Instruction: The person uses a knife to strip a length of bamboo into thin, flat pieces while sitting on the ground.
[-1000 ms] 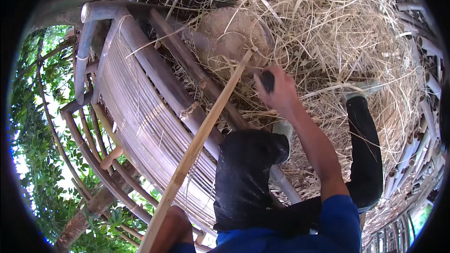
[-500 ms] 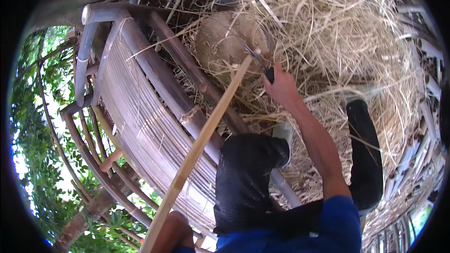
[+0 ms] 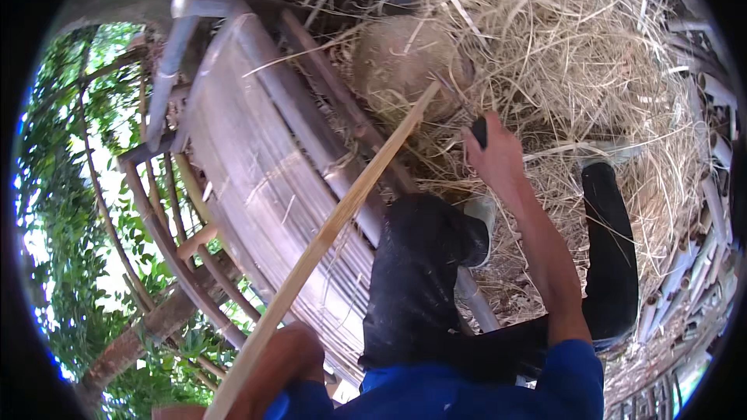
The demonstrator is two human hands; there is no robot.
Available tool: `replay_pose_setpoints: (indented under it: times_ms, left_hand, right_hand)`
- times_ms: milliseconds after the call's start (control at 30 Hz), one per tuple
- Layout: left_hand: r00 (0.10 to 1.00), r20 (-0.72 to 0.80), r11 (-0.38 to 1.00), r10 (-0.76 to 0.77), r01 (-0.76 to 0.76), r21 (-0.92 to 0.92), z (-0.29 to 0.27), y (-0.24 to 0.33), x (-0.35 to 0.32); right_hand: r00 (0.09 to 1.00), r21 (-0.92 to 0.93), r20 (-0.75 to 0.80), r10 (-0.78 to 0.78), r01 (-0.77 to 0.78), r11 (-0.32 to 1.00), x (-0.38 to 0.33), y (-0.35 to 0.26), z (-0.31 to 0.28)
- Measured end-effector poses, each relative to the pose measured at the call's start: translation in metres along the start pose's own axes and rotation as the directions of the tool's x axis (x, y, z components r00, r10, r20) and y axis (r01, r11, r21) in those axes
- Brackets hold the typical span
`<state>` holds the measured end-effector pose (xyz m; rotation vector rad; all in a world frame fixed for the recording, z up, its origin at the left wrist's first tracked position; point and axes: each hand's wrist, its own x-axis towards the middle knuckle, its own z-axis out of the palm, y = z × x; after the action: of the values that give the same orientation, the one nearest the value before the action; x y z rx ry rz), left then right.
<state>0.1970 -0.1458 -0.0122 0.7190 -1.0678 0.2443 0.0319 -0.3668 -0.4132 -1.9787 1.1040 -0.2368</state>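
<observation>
In my right hand (image 3: 498, 155) is a knife (image 3: 480, 132), gripped by its black handle. Its narrow blade points up and left, close to the far end of a long pale bamboo strip (image 3: 334, 225). That strip slants from the lower left edge up to a round wooden block (image 3: 397, 62), with its far end in front of the block. At the bottom left, my left hand (image 3: 180, 413) is closed around the strip's near end; the frame edge cuts off most of its fingers. My bent left forearm lies beside the strip.
A slatted bamboo bench (image 3: 249, 155) with thick pole rails stands on the left. Straw-like shavings (image 3: 560, 54) cover the ground ahead and right. My black-trousered legs (image 3: 416, 280) are spread beneath me. Cut bamboo pieces (image 3: 700, 257) pile up at the far right.
My right hand and the knife have drawn slightly back from the strip's far end. The strip's near end has shifted a little left. The whole view has swung slightly, moving the bench and block rightward.
</observation>
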Motion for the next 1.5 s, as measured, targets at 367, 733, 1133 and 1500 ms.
replay_pose_setpoints:
  times_ms: [367,733,1133,1500]
  left_hand:
    - [0.992,0.103,0.996,-0.070,0.062,0.070,0.052,0.004,-0.013]
    - [0.998,-0.063,0.980,0.007,0.005,0.197,0.056,0.024,-0.039]
    - [0.994,-0.106,0.990,-0.039,0.053,0.134,0.043,0.021,-0.032]
    - [0.994,-0.094,0.963,0.054,-0.027,0.269,0.039,0.019,-0.031]
  right_hand:
    - [0.984,0.238,-0.056,-0.170,0.179,0.955,-0.120,-0.140,-0.082]
    - [0.910,0.239,-0.060,-0.410,0.412,0.879,-0.144,-0.178,-0.074]
    - [0.867,0.114,-0.028,-0.497,0.497,0.860,-0.152,-0.180,-0.078]
    - [0.902,0.025,0.002,-0.432,0.432,0.902,-0.115,-0.147,-0.054]
